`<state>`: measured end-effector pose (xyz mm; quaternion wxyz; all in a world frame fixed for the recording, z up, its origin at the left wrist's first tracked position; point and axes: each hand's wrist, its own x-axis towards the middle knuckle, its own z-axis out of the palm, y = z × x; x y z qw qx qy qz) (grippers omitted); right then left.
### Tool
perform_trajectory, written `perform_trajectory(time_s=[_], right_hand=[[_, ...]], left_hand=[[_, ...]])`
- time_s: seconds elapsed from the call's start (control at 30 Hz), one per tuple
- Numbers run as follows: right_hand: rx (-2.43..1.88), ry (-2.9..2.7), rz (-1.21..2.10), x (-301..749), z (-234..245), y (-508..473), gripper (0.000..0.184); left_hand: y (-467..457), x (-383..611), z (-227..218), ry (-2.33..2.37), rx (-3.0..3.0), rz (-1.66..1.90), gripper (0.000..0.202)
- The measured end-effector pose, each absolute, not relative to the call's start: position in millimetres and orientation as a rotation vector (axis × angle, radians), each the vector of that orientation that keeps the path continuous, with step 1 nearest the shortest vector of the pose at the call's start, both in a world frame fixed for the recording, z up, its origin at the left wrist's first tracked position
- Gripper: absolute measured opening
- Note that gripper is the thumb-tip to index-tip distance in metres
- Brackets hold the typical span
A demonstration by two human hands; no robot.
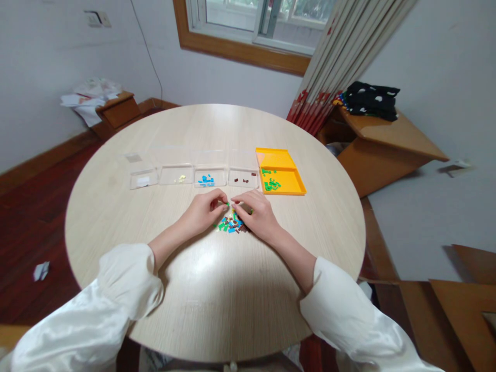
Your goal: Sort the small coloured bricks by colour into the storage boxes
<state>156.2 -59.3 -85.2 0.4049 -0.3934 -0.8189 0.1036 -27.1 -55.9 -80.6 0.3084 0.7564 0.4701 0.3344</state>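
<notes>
In the head view, my left grip pinched a green piece, my right grip's hold I couldn't tell, and a mixed pile remained on the tabletop, while clear boxes and a yellow case already held colour-grouped pieces.

no readable text, no legible labels, brands, numbers or signs on anything in view
</notes>
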Motion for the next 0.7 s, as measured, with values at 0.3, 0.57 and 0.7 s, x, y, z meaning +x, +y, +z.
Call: perform_trajectory(time_s=[0.3,0.57,0.7], right_hand=[[-0.98,-2.129,0.362,155,-90,-58,0.012],[-1.028,-2.055,0.376,159,-83,-59,0.009],[-1.133,-1.86,0.289,177,-82,-48,0.009]], left_hand=[[-56,-24,-78,1.149,1.748,0.939,0.016],[-54,-29,-74,1.172,1.753,0.864,0.016],[-55,-36,-66,1.18,1.792,0.656,0.016]])
